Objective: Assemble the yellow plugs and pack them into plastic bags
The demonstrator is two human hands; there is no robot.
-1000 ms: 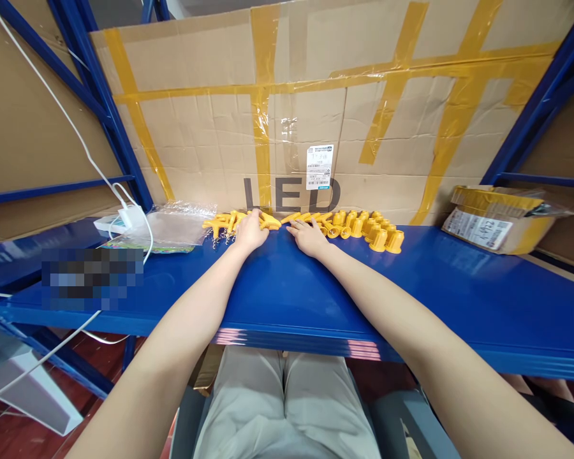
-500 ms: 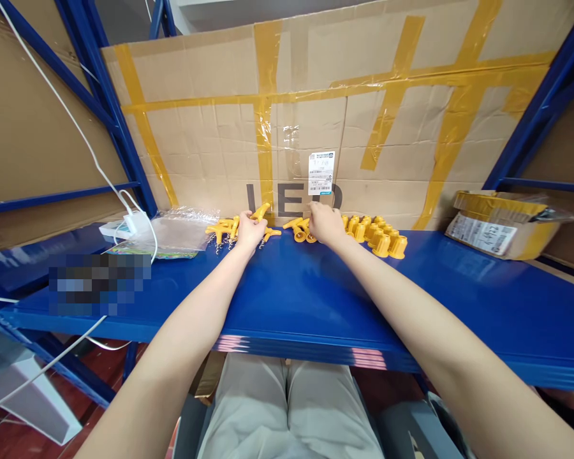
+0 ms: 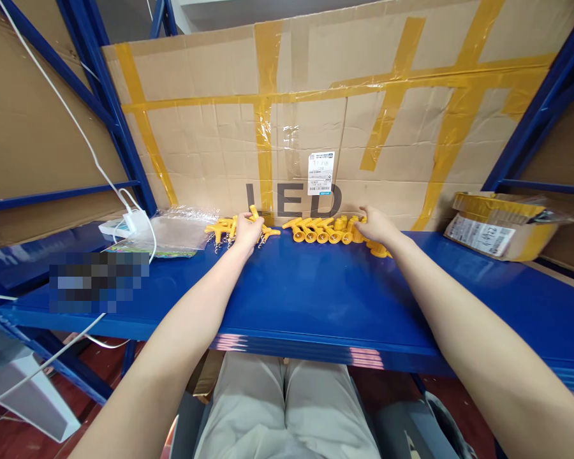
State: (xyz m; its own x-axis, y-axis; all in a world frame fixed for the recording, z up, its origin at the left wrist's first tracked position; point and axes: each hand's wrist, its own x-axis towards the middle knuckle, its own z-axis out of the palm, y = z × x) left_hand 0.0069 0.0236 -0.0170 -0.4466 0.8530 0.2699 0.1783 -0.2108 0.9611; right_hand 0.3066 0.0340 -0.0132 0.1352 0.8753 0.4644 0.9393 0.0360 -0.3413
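Note:
My left hand is closed around a yellow corkscrew, whose handle pokes up above the fingers. About it lies a cluster of yellow corkscrews with T-shaped handles and metal spirals. To the right, several yellow pieces with bell-shaped ends lie side by side in a row, their wide openings toward me. My right hand is over the yellow cups at the row's right end. Its thumb and index finger are apart, close to the cups; the hand hides part of them.
A large taped cardboard sheet stands behind the blue shelf. On the left are a clear plastic bag, a white power strip with cables and a blurred-out object. A taped cardboard box sits at the right.
My right hand has moved right, from the row of bell-ended pieces to the cups, uncovering more of the row. The corkscrew in my left hand has turned more upright.

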